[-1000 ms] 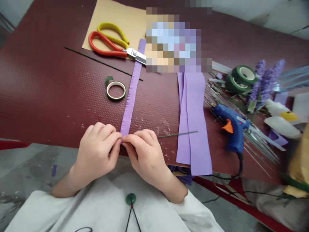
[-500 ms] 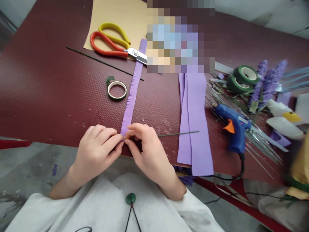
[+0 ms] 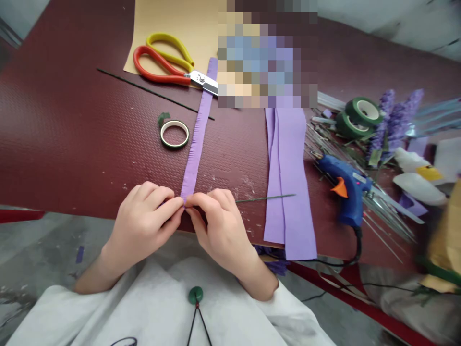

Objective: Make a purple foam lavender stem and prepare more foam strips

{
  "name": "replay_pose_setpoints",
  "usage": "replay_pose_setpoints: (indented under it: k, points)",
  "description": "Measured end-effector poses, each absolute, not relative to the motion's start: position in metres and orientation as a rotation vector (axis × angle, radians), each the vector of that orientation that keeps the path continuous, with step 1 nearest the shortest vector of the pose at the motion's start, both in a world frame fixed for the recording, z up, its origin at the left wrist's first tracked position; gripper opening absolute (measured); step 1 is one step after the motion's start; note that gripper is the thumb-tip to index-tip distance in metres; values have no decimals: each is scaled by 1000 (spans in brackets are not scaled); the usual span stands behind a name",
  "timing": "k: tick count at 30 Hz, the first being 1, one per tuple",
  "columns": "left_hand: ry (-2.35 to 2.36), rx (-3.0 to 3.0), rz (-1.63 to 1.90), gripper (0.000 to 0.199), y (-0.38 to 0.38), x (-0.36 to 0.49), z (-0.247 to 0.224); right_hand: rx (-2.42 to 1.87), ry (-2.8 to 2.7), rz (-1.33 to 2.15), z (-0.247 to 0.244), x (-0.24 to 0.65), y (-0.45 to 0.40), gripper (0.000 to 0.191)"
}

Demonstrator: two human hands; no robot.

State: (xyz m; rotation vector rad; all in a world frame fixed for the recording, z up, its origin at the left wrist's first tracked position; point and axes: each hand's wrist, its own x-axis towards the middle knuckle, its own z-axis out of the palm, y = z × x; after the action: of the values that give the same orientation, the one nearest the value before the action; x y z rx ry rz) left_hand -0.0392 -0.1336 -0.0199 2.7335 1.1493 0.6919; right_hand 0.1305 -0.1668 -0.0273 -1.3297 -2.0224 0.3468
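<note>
Fringed purple strip (image 3: pixel 196 146): near end's being pinched right at the near edge of the table (image 3: pixel 72 134); the rest is being left lying away toward the far side, cuts along its left edge.
Left hand (image 3: pixel 144 218): thumb and forefinger tips are being pressed together on that near end, other fingers curled in.
Right hand (image 3: pixel 223 223): same spot's being nipped from the right, thumb and forefinger tips nearly meeting the other pair.
Green stem (image 3: pixel 264 198): it's being seen poking out right of the knuckles, over the wide purple pieces (image 3: pixel 297 182). Its other end's being hidden, so can't tell how it's being gripped.
Step in hand: looks like the strip's end is being worked onto the stem, tbh, but any wrap is being covered by fingertips.
Scissors (image 3: pixel 197 77): the far part of the strip is being crossed by them, so a snag could be risked.
Next move: a snug pinch and an even strip edge are probably being called for, imo.
Tape roll (image 3: pixel 175 146): being left alone, just left of the strip.
</note>
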Motion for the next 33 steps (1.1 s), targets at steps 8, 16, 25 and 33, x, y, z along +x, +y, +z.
replay_pose_setpoints:
  k: [8,16,25,33]
  points:
    - [1116,2794,753,6,-142,-41,-20,-1488,-1930,627,-16,127,-171,23]
    - [1211,2761,710,5,-140,-39,-19,-1359,-1932,526,-23,133,-170,38]
    - [1226,2727,645,10,-138,-35,-14,-1350,-1983,345,-30,133,-173,25]
    - [1239,2768,652,8,-142,-36,-17,-1382,-2022,365,-27,130,-171,21]
